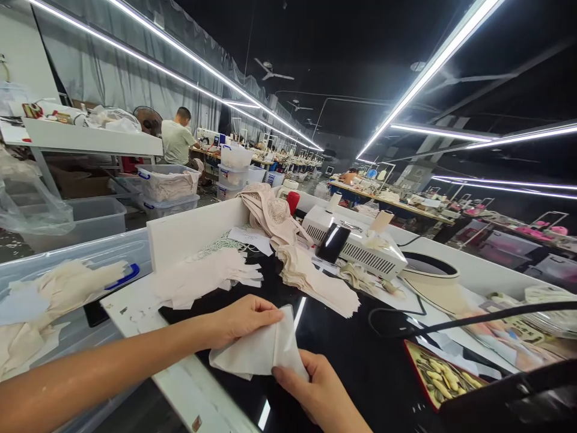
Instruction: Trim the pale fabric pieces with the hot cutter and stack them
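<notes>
Between my two hands is a cream fabric piece (252,355) with a seam line running across it. My left hand (246,322) pinches its upper edge between thumb and fingers. At the lower right corner, my right hand (315,385) grips it, thumb on top and fingers mostly hidden beneath. The cloth is held just over a glossy black work surface (360,355). Beyond my left hand lies a spread pile of cut cream pieces (202,276). A neat stack of cream pieces (320,282) lies farther off, to the right of that pile.
A white vented machine (360,234) stands at the back with a phone (333,242) leaning on it. On the right are a red-rimmed tray (424,376) of seeds or nuts, a black cable (496,313) and a visor (433,279). Left is a plastic bin (135,240) with fabric. A co-worker (178,138) sits farther away.
</notes>
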Tool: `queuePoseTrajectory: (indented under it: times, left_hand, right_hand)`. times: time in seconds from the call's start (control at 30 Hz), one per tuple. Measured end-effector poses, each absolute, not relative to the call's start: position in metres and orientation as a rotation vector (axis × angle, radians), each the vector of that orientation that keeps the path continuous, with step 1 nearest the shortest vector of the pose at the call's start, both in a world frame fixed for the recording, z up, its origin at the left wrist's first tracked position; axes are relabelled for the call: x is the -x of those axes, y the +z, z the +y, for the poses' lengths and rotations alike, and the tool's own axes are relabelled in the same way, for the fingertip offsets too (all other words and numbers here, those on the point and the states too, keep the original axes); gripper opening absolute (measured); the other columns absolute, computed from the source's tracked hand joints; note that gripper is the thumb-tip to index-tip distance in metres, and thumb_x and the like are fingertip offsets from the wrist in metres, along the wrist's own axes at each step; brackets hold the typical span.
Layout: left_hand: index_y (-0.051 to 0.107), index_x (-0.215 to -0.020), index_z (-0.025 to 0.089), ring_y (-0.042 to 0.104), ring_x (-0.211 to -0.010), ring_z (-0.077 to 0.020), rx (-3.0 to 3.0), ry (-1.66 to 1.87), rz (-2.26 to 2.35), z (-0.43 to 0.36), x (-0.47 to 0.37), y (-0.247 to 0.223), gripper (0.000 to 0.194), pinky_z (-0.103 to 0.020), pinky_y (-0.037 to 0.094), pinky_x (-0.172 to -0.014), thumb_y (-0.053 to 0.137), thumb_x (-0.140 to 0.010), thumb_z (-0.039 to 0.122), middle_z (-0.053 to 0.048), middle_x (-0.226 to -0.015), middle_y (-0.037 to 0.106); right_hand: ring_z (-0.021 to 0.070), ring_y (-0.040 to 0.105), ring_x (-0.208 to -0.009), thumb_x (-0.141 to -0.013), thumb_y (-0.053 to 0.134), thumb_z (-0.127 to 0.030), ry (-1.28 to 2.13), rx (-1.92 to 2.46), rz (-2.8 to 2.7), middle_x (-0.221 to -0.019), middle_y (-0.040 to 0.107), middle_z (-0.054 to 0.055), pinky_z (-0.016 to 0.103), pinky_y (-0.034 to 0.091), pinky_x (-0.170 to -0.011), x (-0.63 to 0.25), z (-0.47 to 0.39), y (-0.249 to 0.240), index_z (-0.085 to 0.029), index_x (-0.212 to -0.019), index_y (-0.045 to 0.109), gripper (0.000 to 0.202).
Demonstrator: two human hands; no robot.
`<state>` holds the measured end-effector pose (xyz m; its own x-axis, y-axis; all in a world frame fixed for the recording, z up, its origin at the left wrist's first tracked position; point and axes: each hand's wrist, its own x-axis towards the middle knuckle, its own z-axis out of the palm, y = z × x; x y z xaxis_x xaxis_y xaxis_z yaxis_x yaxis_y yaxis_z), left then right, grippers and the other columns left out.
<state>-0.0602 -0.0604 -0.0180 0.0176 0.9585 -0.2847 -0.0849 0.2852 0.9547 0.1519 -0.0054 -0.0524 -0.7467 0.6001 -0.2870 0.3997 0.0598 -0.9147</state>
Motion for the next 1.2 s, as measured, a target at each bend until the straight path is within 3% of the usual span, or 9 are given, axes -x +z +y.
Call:
queuePoseTrajectory:
  times: [0.17,0.6,0.87,1.0,1.2]
  left_hand:
    - [0.066,-0.077,0.017,0.042,-0.064,-0.0124,-0.969,1.067,1.278,-0.060,0.061,-0.022,0.057,-0.027,0.030,-0.060,0.083,-0.072,0.071,0.004,-0.068,0.054]
    - [0.058,-0.070,0.018,0.036,-0.060,-0.0106,-0.909,1.044,1.268,-0.061,0.055,-0.026,0.070,-0.026,0.028,-0.059,0.086,-0.061,0.081,0.005,-0.064,0.048]
    - [0.061,-0.076,0.019,0.037,-0.056,-0.0110,-0.989,0.919,1.344,-0.067,0.056,-0.013,0.086,-0.027,0.026,-0.054,0.057,-0.069,0.105,0.004,-0.064,0.048]
    - [0.060,-0.076,0.018,0.037,-0.058,-0.0114,-1.040,0.923,1.327,-0.068,0.057,-0.013,0.082,-0.027,0.027,-0.055,0.058,-0.074,0.101,0.004,-0.066,0.048]
    - [0.073,-0.093,0.017,0.049,-0.071,-0.0135,-1.122,0.956,1.328,-0.066,0.058,-0.018,0.058,-0.026,0.036,-0.067,0.082,-0.074,0.071,0.001,-0.082,0.062]
  right_hand:
    - [0.0088,0.025,-0.057,-0.073,0.074,-0.086,1.805,1.002,-2.140,-0.058,0.030,-0.008,0.026,0.019,-0.050,-0.149,-0.008,-0.049,-0.022,-0.078,0.057,0.067]
    - [0.0067,0.025,-0.054,-0.076,0.077,-0.076,1.873,0.915,-2.184,-0.060,0.033,-0.008,0.025,0.018,-0.047,-0.153,-0.020,-0.031,-0.021,-0.074,0.053,0.060]
    - [0.0076,0.019,-0.055,-0.075,0.079,-0.082,1.903,1.011,-2.038,-0.060,0.029,-0.009,0.025,0.014,-0.047,-0.164,-0.020,-0.045,-0.021,-0.084,0.061,0.064]
    - [0.0068,0.018,-0.053,-0.075,0.081,-0.077,1.889,1.007,-2.055,-0.061,0.029,-0.009,0.025,0.014,-0.045,-0.163,-0.020,-0.047,-0.021,-0.084,0.060,0.061]
    - [0.0090,0.026,-0.056,-0.075,0.079,-0.080,1.795,1.044,-2.066,-0.061,0.030,-0.008,0.024,0.023,-0.048,-0.163,-0.022,-0.050,-0.021,-0.081,0.061,0.062]
